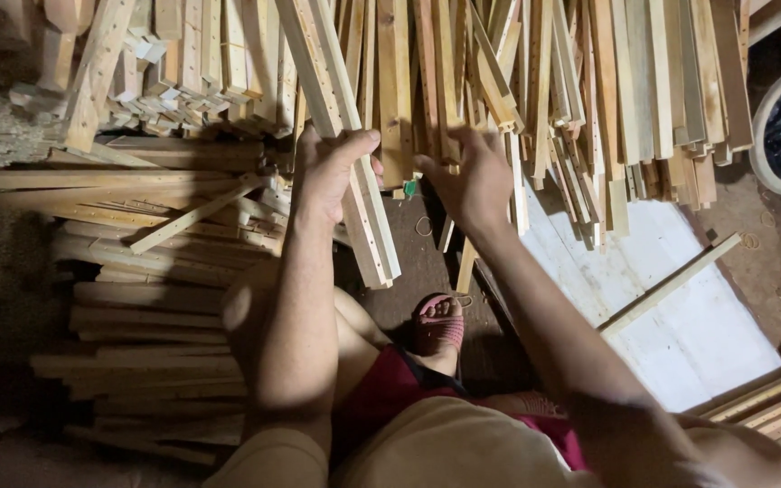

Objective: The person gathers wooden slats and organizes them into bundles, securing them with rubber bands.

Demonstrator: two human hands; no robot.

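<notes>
A long pale wooden slat with a row of small holes along its face runs from the top of the view down between the two hands, its lower end hanging free just below the left fingers. The left hand wraps it from the left side, thumb stretched across its face toward the right and the other fingers curled behind, so the slat is clasped. The right hand sits just to the right of the slat, its fingers bent and loosely spread on the ends of the leaning stack of slats; whether they pinch any one piece cannot be told. Left of the left fingers lies a flat pile of slats. Below the hands, a foot in a pink sandal rests on the dark floor. Right of the right fingers lies a white board with one loose strip across it, and beyond it a white bucket.
</notes>
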